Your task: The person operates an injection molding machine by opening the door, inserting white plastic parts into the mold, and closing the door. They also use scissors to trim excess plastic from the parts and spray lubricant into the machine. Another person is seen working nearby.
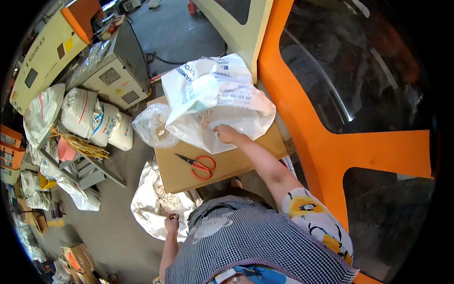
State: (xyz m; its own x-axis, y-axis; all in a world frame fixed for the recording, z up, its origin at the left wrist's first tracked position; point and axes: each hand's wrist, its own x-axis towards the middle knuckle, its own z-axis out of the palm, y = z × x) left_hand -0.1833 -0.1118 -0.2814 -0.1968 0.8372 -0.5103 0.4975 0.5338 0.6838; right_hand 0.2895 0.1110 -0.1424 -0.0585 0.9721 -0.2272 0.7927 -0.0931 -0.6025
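A large white printed sack [215, 92] lies with its mouth toward me on a brown cardboard-topped table [227, 171]. My right hand [226, 134] reaches over the sack's mouth with fingers curled; whatever they hold is too small to tell. Just left of it, small beige pieces [204, 119] lie in the sack. Low at the left, my left hand [172, 224] is closed beside an opened white sack [146, 208] on the floor, which contains many pale pieces [169, 201]. I cannot make out what that hand holds. Scissors with orange handles [201, 167] rest on the table.
A clear plastic bag [153, 125] with a few pieces sits at the table's left edge. An orange machine frame [302, 123] rises close on the right. Stuffed white sacks [90, 116], a metal stand [92, 173] and a grey cabinet [116, 71] stand to the left.
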